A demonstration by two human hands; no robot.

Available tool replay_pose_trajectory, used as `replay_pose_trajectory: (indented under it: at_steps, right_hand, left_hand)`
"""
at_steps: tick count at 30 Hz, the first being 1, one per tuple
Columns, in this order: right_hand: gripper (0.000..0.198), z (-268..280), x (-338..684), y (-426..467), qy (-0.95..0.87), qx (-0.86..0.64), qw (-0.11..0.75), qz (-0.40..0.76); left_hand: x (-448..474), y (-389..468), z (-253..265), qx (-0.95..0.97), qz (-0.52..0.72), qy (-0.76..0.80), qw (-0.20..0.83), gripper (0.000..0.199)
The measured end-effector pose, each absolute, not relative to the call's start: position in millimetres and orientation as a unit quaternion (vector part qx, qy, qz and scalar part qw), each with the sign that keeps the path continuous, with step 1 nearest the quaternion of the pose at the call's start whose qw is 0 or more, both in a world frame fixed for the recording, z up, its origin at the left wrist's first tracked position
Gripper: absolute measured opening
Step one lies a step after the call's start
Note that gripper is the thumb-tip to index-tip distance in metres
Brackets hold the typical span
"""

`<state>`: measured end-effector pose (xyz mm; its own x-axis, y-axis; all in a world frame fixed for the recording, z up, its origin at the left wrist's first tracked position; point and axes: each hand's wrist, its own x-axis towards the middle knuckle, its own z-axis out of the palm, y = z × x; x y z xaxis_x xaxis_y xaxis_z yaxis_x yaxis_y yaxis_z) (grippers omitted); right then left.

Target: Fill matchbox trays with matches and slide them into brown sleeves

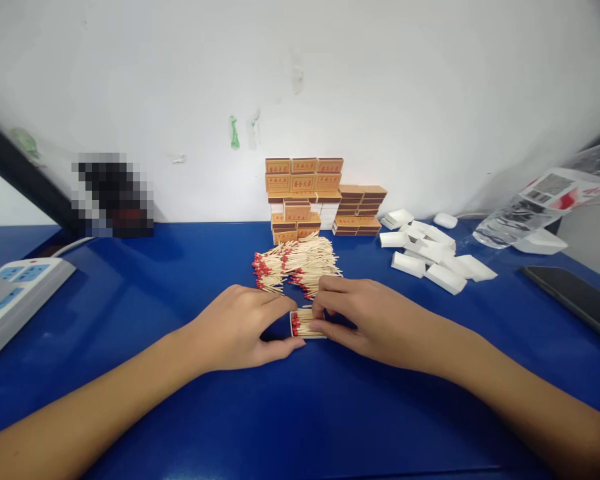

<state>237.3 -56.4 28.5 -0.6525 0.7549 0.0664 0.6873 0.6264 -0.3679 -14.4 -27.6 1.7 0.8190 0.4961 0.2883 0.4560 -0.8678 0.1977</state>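
Note:
A small white matchbox tray (322, 337) lies on the blue table between my hands, filled with matches (303, 322) whose red heads point left. My left hand (245, 330) grips the tray's left end, thumb at the near corner and index finger at the far one. Over the tray's right half, my right hand (360, 317) is closed in a pinch, its fingertips on the matches inside. Just beyond both hands spreads a loose pile of matches (310, 257), most with heads toward the left.
Printed matchboxes (303, 183) are stacked against the wall. To their right lie several empty white trays (425, 250), a clear plastic bottle (520, 207) and a dark phone (575, 297). A power strip (30, 287) sits at the left edge, with a pixelated dark object (115, 193) behind it.

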Motion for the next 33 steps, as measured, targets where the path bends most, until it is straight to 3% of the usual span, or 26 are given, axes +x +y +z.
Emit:
replay_pose_trajectory:
  at_steps: [7,16,33]
  right_hand:
    - [0.008,24,237,-56,-0.895,-0.404,0.131,0.135]
    - [0.011,19,237,-56,-0.901,-0.396,0.139,0.110]
    - [0.010,27,237,-58,-0.900,-0.382,0.121,0.174]
  left_hand:
    - [-14,-27,1,0.953,0.167,0.247,0.058,0.028]
    - [-13,-27,2,0.953,0.164,0.249,0.057,0.029]
    - [-14,-28,3,0.953,0.156,0.252,0.062,0.028]
